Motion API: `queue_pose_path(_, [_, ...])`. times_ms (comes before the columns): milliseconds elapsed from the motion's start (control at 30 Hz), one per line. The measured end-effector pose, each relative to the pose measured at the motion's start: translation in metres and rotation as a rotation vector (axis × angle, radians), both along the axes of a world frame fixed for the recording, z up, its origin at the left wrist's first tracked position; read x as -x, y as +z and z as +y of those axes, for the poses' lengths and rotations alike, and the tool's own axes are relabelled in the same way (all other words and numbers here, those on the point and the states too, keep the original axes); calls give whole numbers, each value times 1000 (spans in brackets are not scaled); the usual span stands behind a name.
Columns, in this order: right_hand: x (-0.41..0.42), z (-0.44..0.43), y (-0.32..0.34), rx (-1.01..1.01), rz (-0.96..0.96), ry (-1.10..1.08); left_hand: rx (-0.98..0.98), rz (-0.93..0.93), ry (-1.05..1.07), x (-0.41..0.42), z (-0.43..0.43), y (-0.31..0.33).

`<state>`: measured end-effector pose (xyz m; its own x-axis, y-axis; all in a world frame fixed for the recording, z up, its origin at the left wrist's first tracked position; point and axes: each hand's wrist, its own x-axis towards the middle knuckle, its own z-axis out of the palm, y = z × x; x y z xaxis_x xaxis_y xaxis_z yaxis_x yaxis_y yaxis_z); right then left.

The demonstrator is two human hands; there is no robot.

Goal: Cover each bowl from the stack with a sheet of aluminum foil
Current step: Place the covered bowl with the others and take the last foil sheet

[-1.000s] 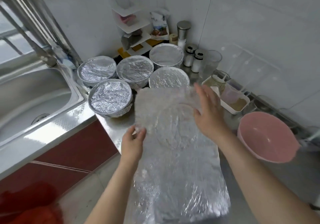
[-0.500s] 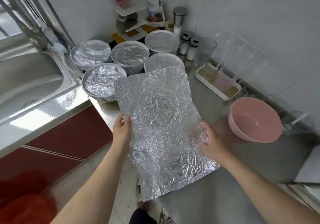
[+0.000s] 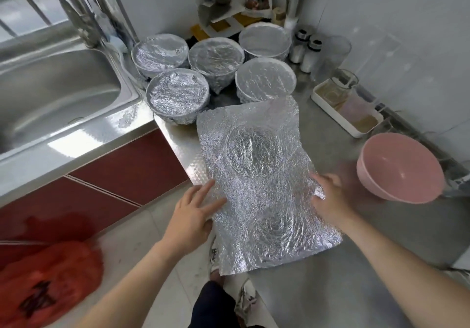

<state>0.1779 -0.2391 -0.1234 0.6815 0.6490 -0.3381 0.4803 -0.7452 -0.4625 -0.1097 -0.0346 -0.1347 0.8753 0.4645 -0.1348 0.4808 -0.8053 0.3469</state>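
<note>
A large crinkled sheet of aluminum foil [image 3: 256, 180] lies flat on the steel counter [image 3: 381, 238], with its near left corner hanging over the counter's edge. Round bowl imprints show in it. My left hand [image 3: 195, 208] rests on the foil's left edge with its fingers straight. My right hand [image 3: 328, 198], blurred by motion, touches the foil's right edge with its fingers relaxed. A stack of uncovered pink bowls [image 3: 399, 170] stands just right of my right hand. Several foil-covered bowls [image 3: 178, 96] are grouped behind the sheet.
A steel sink [image 3: 50, 94] fills the left. A white tray with glass cups [image 3: 348, 109], shakers [image 3: 305, 50] and a corner shelf [image 3: 223, 5] line the back wall. A red plastic bag [image 3: 43, 284] lies on the floor at lower left.
The foil sheet has come down from being held up and spread to lying flat on the counter. My right hand slid back from its far edge to its right side; my left hand stopped pinching.
</note>
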Motion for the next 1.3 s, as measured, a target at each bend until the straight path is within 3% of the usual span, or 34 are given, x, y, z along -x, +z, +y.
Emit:
queue_pose_path(133, [-5, -4, 1, -34, 8, 36, 31, -40, -29, -7, 6, 1])
queue_pose_path(233, [-12, -15, 7, -12, -37, 179, 148, -121, 13, -5, 13, -3])
queue_pose_path(333, [-15, -31, 13, 217, -267, 491, 294, -120, 120, 0, 15, -5])
queue_pose_path(400, [-16, -39, 16, 333, -304, 609, 333, -123, 138, 2, 15, -5])
queue_pose_path(533, [-19, -42, 14, 171, -381, 709, 383, -181, 210, 0, 16, 1])
queue_pose_path(700, [-21, -42, 22, 24, -339, 850, 510, -237, 334, -3, 10, 15])
queue_pose_path(767, [-22, -45, 16, -84, -318, 814, 500, -246, 367, -4, 6, 19])
queue_pose_path(867, [-13, -52, 14, -209, -185, 592, 503, -248, 456, 0, 1, 19])
queue_pose_path(1167, [1, -48, 5, -57, 101, 64, 580, -221, 719, -5, -11, 3])
queue_pose_path(1300, [4, -39, -3, -115, 144, -126, 561, -161, 782, -14, -13, 5])
